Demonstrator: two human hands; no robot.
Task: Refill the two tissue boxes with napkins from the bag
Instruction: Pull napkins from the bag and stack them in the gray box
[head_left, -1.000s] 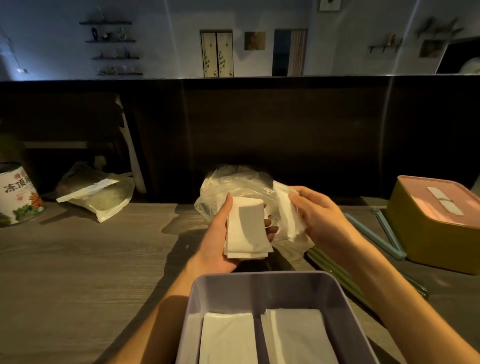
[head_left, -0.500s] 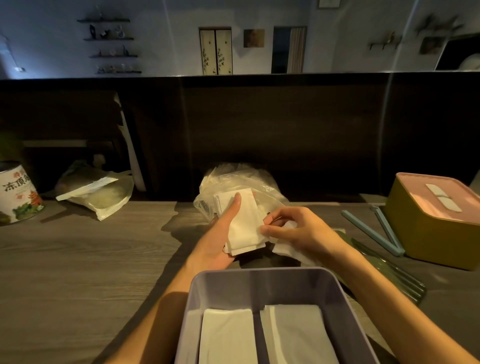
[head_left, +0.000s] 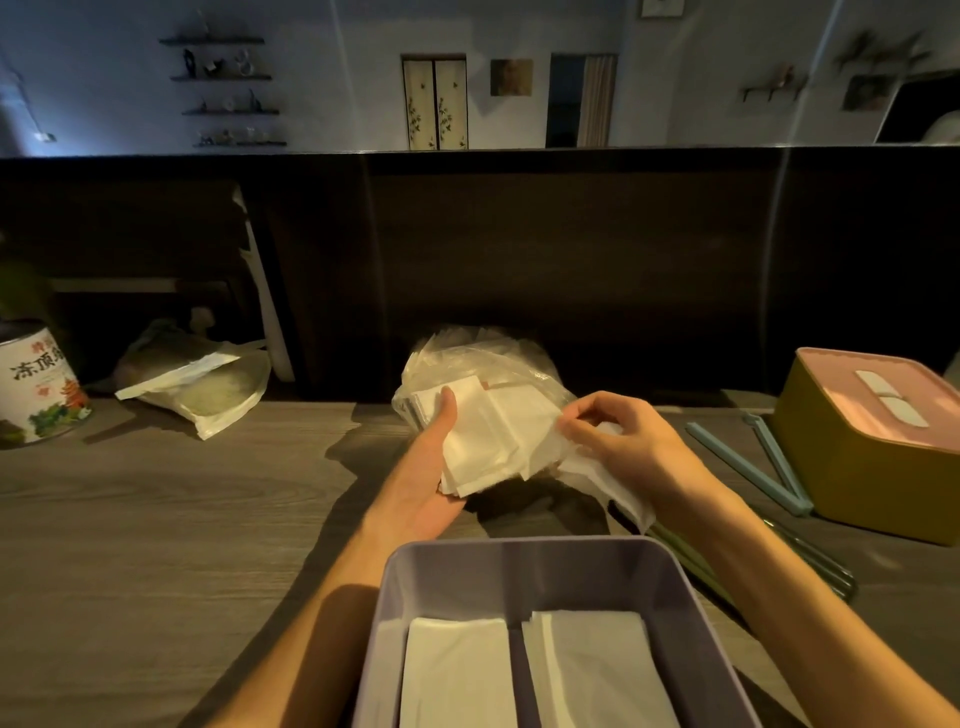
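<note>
Cradling a stack of white napkins (head_left: 480, 441) in the left hand (head_left: 428, 486), palm up, thumb lying along the stack's left edge. Pinching more napkin sheets (head_left: 605, 475) with the right hand (head_left: 628, 449), fingers curled closed on them just to the right of the stack, loose sheets hanging down below that grip. Sitting directly behind both grips, touching the held napkins: the clear plastic bag (head_left: 478, 364), crumpled, resting on the wooden table (head_left: 156, 519). Lying just nearer than the hands, between the forearms: the open lilac tissue box (head_left: 519, 564), holding two flat napkin piles side by side, the left pile (head_left: 457, 675) and the right pile (head_left: 597, 670). Standing well to the right of the right hand: the yellow tissue box (head_left: 852, 467) with its pink lid (head_left: 888, 400) on. Lying between that box and the right hand: pale blue clip sticks (head_left: 748, 467). Standing far to the left of the left hand: a printed tin (head_left: 36, 384), with another plastic packet (head_left: 202, 384) beside it.
</note>
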